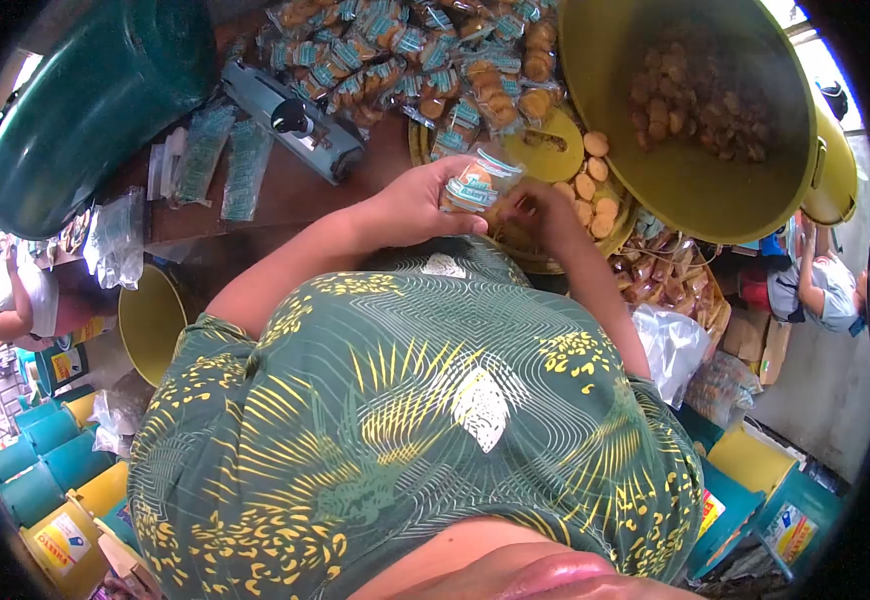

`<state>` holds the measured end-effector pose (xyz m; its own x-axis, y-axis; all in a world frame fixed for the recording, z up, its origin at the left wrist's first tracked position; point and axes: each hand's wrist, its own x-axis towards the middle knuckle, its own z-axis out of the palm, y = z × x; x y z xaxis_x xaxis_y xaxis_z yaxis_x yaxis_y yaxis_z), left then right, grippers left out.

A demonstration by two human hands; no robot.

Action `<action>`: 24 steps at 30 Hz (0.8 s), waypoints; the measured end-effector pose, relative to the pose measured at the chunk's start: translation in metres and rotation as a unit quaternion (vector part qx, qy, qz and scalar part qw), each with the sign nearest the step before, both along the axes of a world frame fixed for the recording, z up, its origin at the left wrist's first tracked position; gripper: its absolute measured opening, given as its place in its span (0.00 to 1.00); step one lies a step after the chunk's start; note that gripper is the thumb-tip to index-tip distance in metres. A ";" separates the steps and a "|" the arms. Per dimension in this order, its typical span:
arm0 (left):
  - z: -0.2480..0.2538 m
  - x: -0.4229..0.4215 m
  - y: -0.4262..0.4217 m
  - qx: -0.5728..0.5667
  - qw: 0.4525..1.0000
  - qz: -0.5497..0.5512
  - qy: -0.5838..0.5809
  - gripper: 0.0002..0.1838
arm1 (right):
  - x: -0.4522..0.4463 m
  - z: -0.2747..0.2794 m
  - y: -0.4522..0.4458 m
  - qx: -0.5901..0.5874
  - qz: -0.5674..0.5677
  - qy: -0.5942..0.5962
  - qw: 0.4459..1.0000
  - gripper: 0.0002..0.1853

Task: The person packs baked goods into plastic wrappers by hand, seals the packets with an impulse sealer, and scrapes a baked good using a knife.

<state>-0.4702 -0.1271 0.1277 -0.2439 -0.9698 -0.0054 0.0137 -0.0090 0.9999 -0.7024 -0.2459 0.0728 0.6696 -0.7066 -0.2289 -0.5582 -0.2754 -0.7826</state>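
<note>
My left hand (420, 203) is closed around a small clear plastic packet (477, 186) with teal print and round biscuits showing inside. Close to the packet's right side is my right hand (547, 215), its fingers curled; it is in shadow, and what they hold, if anything, is hidden. Just beyond that hand, loose round biscuits (585, 186) lie along the edge of a yellow basket or tray. A yellow lid (551, 146) sits there too. Past both hands is a heap of filled biscuit packets (395, 50).
A big yellow tub (695, 200) lies tipped at right with biscuits (700, 105) inside. A grey-blue bag sealer (290, 120) and stacks of printed bags (247, 170) lie on the brown table at left. Beside them leans a green tub (95, 120). Other people are at both sides.
</note>
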 end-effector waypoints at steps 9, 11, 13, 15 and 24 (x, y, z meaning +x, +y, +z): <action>0.001 -0.005 -0.006 0.028 0.999 -0.029 -0.029 0.33 | 0.025 0.112 0.005 -0.184 0.055 -0.198 0.961 0.08; 0.004 -0.006 -0.006 0.024 0.998 -0.026 -0.056 0.33 | 0.030 0.112 0.006 -0.203 0.127 -0.163 0.957 0.09; 0.007 -0.005 -0.007 0.025 0.997 -0.022 -0.064 0.34 | 0.034 0.111 0.009 -0.256 0.098 -0.206 0.939 0.09; 0.008 -0.001 -0.012 0.033 0.998 -0.021 -0.053 0.35 | 0.041 0.112 0.015 -0.326 0.083 -0.221 0.915 0.10; 0.016 -0.006 -0.016 0.116 0.981 -0.092 0.127 0.31 | 0.034 0.123 -0.001 -0.286 -0.016 -0.228 0.931 0.11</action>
